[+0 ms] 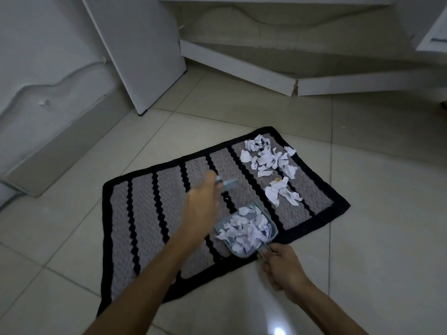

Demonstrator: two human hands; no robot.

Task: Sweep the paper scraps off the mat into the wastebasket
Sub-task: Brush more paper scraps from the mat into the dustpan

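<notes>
Scraps [269, 157] are lying on the mat's [150, 213] far right end, more filling the dustpan [246, 229] at its near edge; the right hand [281, 267] is gripping the pan's handle, the left hand [203, 201] clutching a blurred brush [226, 184]

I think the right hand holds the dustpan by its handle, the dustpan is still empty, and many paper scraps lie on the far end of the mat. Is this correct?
Not fully. In the head view the dustpan is not empty: it is already heaped with paper scraps. The rest stands: the right hand holds it by its handle, and more paper scraps lie on the far end of the mat.
</notes>
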